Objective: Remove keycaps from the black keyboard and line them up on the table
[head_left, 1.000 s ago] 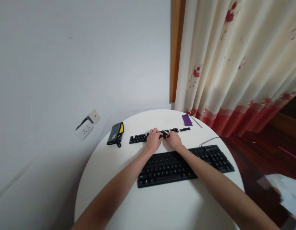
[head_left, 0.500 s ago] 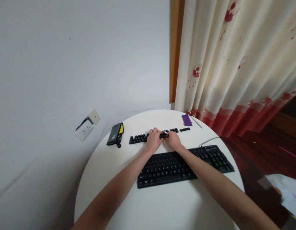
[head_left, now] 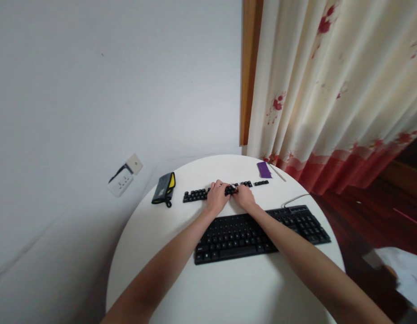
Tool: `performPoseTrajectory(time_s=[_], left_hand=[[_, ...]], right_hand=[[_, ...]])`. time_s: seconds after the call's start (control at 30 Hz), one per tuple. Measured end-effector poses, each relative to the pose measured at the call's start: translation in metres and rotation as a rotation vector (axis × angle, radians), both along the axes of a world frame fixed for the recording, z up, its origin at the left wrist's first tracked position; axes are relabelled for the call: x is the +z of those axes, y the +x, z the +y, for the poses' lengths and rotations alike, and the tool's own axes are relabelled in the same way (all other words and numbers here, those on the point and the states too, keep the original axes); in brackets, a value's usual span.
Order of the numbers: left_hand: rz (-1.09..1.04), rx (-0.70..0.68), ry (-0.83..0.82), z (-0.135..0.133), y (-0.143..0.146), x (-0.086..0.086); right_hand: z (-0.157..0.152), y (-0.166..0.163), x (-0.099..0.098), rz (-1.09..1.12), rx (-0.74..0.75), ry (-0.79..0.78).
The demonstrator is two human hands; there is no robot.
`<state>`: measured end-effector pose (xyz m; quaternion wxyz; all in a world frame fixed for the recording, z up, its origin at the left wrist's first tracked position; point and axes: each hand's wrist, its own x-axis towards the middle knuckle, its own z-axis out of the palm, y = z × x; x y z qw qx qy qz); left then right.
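Left hand (head_left: 217, 198) and right hand (head_left: 244, 196) are curled, fingertips meeting over the loose keycap row (head_left: 195, 195) behind the keyboard (head_left: 262, 229), at the far side of the desk (head_left: 228, 288). Can't tell if a cap's pinched. Looks like mid-row work; the next move needs a fine fingertip grip.

Matt black plastic keycaps (head_left: 195, 195), smooth white table (head_left: 228, 288)

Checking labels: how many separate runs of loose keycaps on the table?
3 keycap runs: one left of the left hand, one right of the right hand, one by the purple card. Hands may hide more.
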<state>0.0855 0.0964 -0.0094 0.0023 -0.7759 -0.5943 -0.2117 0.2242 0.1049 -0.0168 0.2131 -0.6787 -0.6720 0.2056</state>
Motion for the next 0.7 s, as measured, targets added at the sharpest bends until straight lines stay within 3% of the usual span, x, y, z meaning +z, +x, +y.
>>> performPoseTrajectory(time_s=[0.17, 0.37, 0.5, 0.6, 0.7], left_hand=[[-0.024, 0.012, 0.023, -0.004, -0.014, 0.006], [-0.065, 0.137, 0.133, -0.018, -0.079, 0.017], [-0.065, 0.212, 0.155, -0.026, -0.111, 0.018], [-0.05, 0.23, 0.153, -0.03, -0.107, 0.016], [-0.024, 0.175, 0.129, -0.031, -0.083, 0.015]], right_hand=[[-0.005, 0.016, 0.017, 0.096, -0.044, 0.077], [-0.025, 0.071, 0.053, 0.262, -0.137, 0.248], [-0.043, 0.09, 0.061, 0.658, -0.272, 0.362], [-0.054, 0.088, 0.062, 0.885, -0.286, 0.386], [-0.061, 0.082, 0.063, 1.006, -0.256, 0.352]])
